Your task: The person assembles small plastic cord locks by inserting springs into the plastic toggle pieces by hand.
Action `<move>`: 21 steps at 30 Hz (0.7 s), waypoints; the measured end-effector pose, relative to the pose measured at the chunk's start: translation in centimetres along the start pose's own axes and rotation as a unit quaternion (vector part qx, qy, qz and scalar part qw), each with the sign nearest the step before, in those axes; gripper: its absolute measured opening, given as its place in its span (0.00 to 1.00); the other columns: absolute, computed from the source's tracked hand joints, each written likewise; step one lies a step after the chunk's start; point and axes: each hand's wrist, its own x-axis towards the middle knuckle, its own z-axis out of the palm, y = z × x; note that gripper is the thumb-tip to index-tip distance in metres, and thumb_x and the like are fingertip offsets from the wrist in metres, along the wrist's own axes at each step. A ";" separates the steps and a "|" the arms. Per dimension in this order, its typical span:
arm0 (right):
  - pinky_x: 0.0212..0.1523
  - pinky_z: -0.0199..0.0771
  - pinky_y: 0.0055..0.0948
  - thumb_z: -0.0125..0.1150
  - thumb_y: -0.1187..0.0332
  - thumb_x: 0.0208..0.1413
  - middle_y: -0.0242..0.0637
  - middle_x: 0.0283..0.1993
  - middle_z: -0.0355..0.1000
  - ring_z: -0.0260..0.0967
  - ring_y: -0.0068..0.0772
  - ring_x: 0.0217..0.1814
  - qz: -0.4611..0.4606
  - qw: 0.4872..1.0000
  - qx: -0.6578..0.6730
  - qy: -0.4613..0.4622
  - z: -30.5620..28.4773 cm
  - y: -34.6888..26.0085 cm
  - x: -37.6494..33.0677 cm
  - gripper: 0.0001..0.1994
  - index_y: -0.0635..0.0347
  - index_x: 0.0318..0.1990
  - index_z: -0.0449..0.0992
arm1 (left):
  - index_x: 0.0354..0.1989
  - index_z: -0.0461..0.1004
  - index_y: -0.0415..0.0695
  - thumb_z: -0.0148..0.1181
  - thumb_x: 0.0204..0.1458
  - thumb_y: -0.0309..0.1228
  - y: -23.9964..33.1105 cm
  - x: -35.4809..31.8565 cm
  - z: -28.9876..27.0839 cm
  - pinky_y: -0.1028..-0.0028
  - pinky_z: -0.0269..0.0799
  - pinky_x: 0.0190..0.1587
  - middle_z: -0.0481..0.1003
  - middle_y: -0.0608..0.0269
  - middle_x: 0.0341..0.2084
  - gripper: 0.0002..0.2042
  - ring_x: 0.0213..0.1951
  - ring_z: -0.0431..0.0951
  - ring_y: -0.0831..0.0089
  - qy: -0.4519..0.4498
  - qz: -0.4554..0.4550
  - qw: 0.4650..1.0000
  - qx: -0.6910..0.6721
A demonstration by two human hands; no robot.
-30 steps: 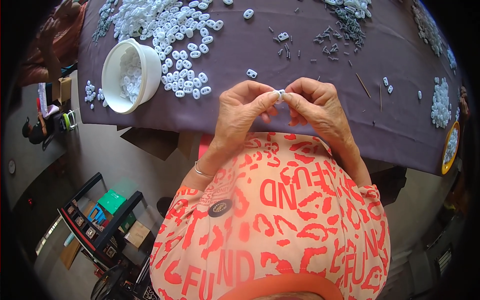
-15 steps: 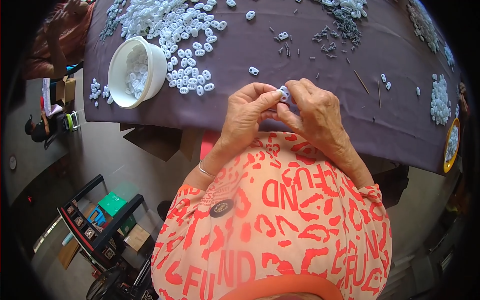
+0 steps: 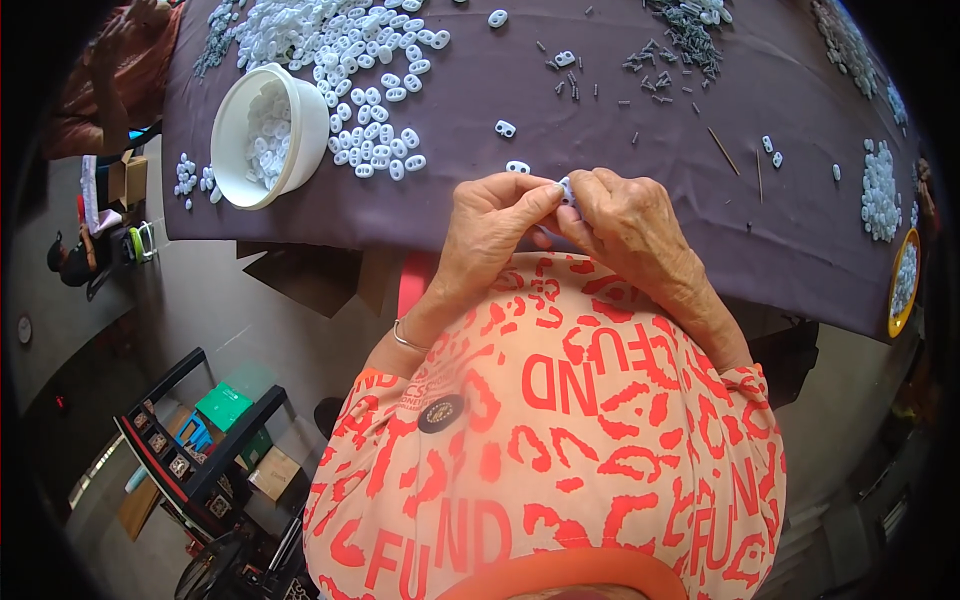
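Seen from the head camera, with the pinched piece taken as the clock's centre, the left hand [image 3: 497, 220] lies between eight and nine o'clock, its thumb and forefinger pinching a small white two-holed piece [image 3: 565, 190]. From between three and four, the right hand [image 3: 635, 220] curls against that piece's other side; its fingertips are hidden, so I cannot tell whether it pinches too. Both hands work above the near edge of the cloth-covered table [image 3: 470, 110].

Since so little of the piece sits between the fingertips, it could well slip, through a loose pinch or an off-line push, and drop onto the cloth or over the edge. A loose white piece [image 3: 517, 167] at ten o'clock, just beyond the left fingers, might be knocked by a careless knuckle. The grey pins [image 3: 690, 45], between one and two, look liable to roll if brushed.

As for writing, big red capitals cross the patterned shirt [image 3: 560, 420] at six o'clock, mixed with blotches. Near the round dark badge [image 3: 441, 413] at seven, smaller lettering blurs; the badge's own markings are too tiny to read. No label shows on the white bucket [image 3: 310, 130], between nine and ten.
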 end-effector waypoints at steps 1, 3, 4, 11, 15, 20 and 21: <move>0.18 0.66 0.34 0.56 0.69 0.48 0.41 0.21 0.65 0.65 0.41 0.19 -0.012 1.000 0.005 0.010 0.1 0.0 0.0 0.07 0.62 0.27 0.65 | 0.34 0.75 0.34 0.55 0.53 0.29 -0.1 -0.1 0.0 0.83 0.71 0.27 0.76 0.61 0.25 0.09 0.27 0.75 0.80 0.006 0.018 1.000 0.016; 0.18 0.66 0.34 0.55 0.69 0.48 0.40 0.20 0.64 0.65 0.40 0.18 -0.024 0.999 0.009 0.020 0.1 0.0 -0.1 0.07 0.62 0.27 0.65 | 0.34 0.75 0.34 0.55 0.53 0.28 -0.3 -0.2 0.2 0.83 0.71 0.28 0.76 0.62 0.25 0.09 0.27 0.75 0.80 0.014 0.048 0.998 0.035; 0.18 0.66 0.33 0.55 0.70 0.48 0.40 0.20 0.64 0.65 0.40 0.18 -0.033 0.999 0.010 0.024 0.1 0.0 -0.1 0.07 0.62 0.27 0.65 | 0.34 0.75 0.34 0.55 0.53 0.28 -0.5 -0.3 0.3 0.83 0.72 0.28 0.76 0.62 0.25 0.09 0.27 0.75 0.81 0.023 0.077 0.995 0.055; 0.17 0.66 0.31 0.55 0.71 0.48 0.38 0.19 0.63 0.64 0.37 0.17 -0.063 0.997 0.008 0.043 0.0 0.1 0.1 0.06 0.61 0.27 0.64 | 0.35 0.75 0.34 0.56 0.52 0.27 -0.9 -0.2 0.4 0.83 0.72 0.29 0.76 0.63 0.25 0.08 0.27 0.74 0.81 0.029 0.117 0.991 0.051; 0.17 0.66 0.31 0.55 0.71 0.47 0.37 0.19 0.63 0.64 0.36 0.17 -0.068 0.997 -0.005 0.039 0.1 0.2 0.2 0.06 0.61 0.27 0.65 | 0.35 0.75 0.34 0.55 0.52 0.27 -0.9 -0.2 0.4 0.83 0.72 0.29 0.76 0.63 0.25 0.08 0.27 0.74 0.82 0.028 0.125 0.991 0.047; 0.18 0.66 0.31 0.55 0.72 0.46 0.37 0.19 0.62 0.64 0.35 0.18 -0.087 0.995 0.004 0.052 0.3 0.2 0.5 0.06 0.61 0.27 0.65 | 0.35 0.75 0.34 0.55 0.53 0.26 -0.7 -0.2 0.4 0.83 0.73 0.30 0.76 0.63 0.25 0.08 0.27 0.75 0.82 0.030 0.122 0.991 0.034; 0.18 0.66 0.31 0.55 0.72 0.46 0.37 0.19 0.62 0.64 0.35 0.18 -0.087 0.995 0.004 0.051 0.3 0.2 0.6 0.06 0.61 0.27 0.65 | 0.35 0.75 0.34 0.55 0.53 0.26 -0.6 -0.2 0.4 0.83 0.73 0.31 0.76 0.63 0.25 0.08 0.27 0.75 0.82 0.034 0.122 0.991 0.038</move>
